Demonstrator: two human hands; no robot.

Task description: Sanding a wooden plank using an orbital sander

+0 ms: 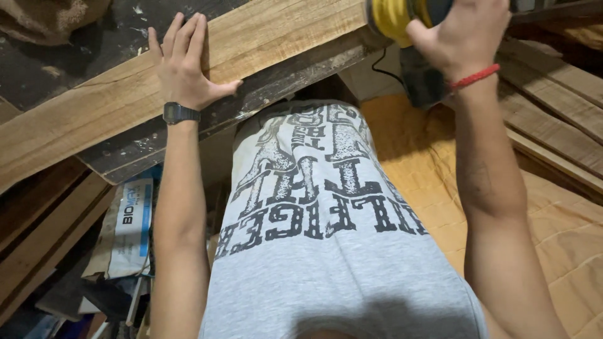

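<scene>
You get warm indoor light from above/front; the wooden plank (188,69) is lit evenly, no glare. Your torso throws deep shadow under the bench and at bottom centre. Right hand (461,37) slightly motion-blurred. Wide-angle stretch bends arms toward the frame's edges.

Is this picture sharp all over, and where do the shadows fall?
Head view: the left hand flat on the plank is crisp; the right hand on the yellow sander is slightly soft and cut off by the top edge. A dark shadow lies on the grey shirt at the bottom. Wide-lens stretch makes the forearms look long. Lighting is warm and even, without glare.
</scene>
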